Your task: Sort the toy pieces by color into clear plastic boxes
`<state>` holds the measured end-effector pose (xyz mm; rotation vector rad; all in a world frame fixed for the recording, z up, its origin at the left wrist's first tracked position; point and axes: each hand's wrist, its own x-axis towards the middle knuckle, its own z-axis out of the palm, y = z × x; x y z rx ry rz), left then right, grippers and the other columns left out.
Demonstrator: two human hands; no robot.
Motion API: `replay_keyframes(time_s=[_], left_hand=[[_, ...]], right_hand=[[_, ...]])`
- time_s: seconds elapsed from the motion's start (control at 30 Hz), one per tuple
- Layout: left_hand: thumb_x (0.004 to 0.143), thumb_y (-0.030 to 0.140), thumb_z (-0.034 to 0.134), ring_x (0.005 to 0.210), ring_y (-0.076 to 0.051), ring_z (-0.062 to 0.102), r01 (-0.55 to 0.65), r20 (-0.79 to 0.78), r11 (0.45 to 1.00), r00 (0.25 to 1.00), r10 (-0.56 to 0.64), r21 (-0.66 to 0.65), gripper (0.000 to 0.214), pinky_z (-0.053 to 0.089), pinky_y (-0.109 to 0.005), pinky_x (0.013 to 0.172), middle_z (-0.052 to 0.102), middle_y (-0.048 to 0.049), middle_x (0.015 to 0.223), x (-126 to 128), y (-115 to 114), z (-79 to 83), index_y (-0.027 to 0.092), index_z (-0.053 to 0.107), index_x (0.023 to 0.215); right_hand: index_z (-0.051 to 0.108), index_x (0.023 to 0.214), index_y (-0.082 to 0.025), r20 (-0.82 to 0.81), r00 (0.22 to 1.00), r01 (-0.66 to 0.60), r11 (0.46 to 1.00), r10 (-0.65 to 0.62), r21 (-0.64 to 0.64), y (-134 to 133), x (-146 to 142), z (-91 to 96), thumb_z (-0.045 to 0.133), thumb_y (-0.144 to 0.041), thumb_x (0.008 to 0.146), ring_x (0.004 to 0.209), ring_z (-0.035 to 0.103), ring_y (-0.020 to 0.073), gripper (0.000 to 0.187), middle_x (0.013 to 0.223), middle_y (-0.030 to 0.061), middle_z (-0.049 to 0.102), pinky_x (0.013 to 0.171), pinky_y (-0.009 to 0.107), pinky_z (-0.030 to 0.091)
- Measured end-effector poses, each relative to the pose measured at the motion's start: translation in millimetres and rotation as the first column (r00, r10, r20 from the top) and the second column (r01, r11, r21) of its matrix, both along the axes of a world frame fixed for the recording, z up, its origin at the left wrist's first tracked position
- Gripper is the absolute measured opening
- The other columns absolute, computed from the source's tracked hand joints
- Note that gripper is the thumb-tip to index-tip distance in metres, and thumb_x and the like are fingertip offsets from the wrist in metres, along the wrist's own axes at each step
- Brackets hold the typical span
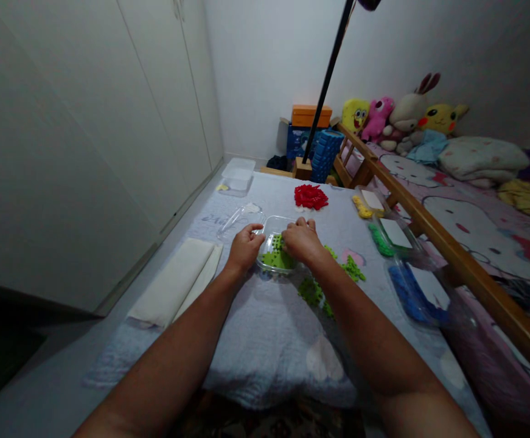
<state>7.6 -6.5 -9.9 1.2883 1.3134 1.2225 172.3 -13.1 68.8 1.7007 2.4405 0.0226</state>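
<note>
A clear plastic container [277, 220] stands in the middle of the cloth-covered table, with lime-green toothed plastic pieces [276, 259] inside. My left hand [246, 246] grips its left rim between thumb and fingers. Over the container's right side is my right hand [302, 239], fingers bent and pressed together; whatever they hold is hidden. More lime-green pieces [310, 292] lie loose on the cloth beside and beneath my right forearm. A clear lid [241, 219] lies just beyond my left hand.
A red heap of pieces [311, 197] lies farther back. Along the right edge stand containers with yellow [362, 205], green [380, 239] and blue [408, 292] pieces. A folded cream cloth [173, 280] lies left, an empty-looking clear container [238, 173] back left. A wooden bed rail [411, 210] borders the right.
</note>
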Motion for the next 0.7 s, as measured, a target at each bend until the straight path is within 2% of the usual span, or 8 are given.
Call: replay_keyframes(time_s=[0.27, 0.5, 0.7], left_hand=[[0.074, 0.039, 0.065, 0.051, -0.013, 0.042, 0.003, -0.004, 1.000, 1.000, -0.003, -0.003, 0.044, 0.029, -0.024, 0.052, 0.044, 0.0071, 0.056, -0.7, 1.4, -2.8, 0.014, 0.070, 0.110], [0.073, 0.039, 0.065, 0.052, -0.013, 0.044, 0.004, 0.009, 1.000, 1.000, -0.004, -0.021, 0.046, 0.029, -0.024, 0.052, 0.047, 0.0063, 0.057, -1.1, 2.0, -4.7, 0.015, 0.070, 0.112], [0.074, 0.038, 0.064, 0.051, -0.013, 0.043, -0.001, -0.006, 1.000, 1.000, 0.001, -0.011, 0.044, 0.029, -0.024, 0.051, 0.046, 0.0065, 0.057, -0.8, 0.3, -1.4, 0.014, 0.070, 0.111]], right_hand=[[0.077, 0.113, -0.022, -0.121, 0.990, 0.077, 0.996, -0.072, 0.039, -3.7, 20.1, 8.1, 0.063, -0.031, 0.094, 0.120, 0.052, 0.0342, 0.025, 0.128, 0.0131, 0.072, 0.095, 0.044, 0.035], [0.074, 0.119, -0.024, -0.247, 0.962, 0.132, 0.989, -0.112, 0.065, -9.1, 38.8, 9.9, 0.064, -0.028, 0.095, 0.123, 0.053, 0.0322, 0.026, 0.132, 0.0102, 0.071, 0.099, 0.043, 0.036], [0.073, 0.123, -0.023, -0.281, 0.935, 0.254, 0.962, -0.218, 0.101, -8.9, 67.5, 8.3, 0.061, -0.026, 0.096, 0.126, 0.055, 0.0325, 0.029, 0.133, 0.0114, 0.070, 0.102, 0.045, 0.037]])
